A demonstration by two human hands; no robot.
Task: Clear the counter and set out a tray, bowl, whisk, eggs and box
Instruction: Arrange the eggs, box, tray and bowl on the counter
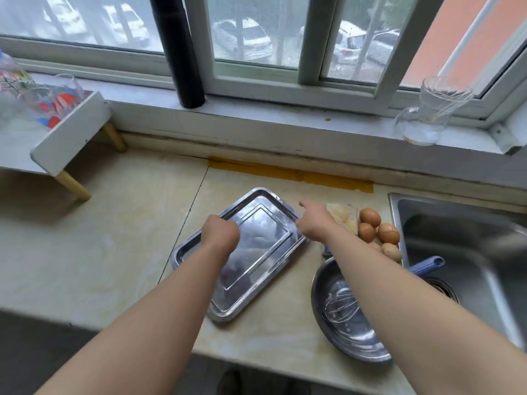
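Tray (256,252) flat on surface (114,223), centre; long axis runs near-right to far-left, diagonal. Left hand (221,236) closed on tray's far-left rim. Right hand (315,223) loosely open, touching or just over far-right edge. Bowl (342,340), eggs (379,232) right of tray.

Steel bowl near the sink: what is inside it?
A wire whisk lies inside the steel bowl. The right forearm crosses the bowl's far side, so anything beneath it is hidden.
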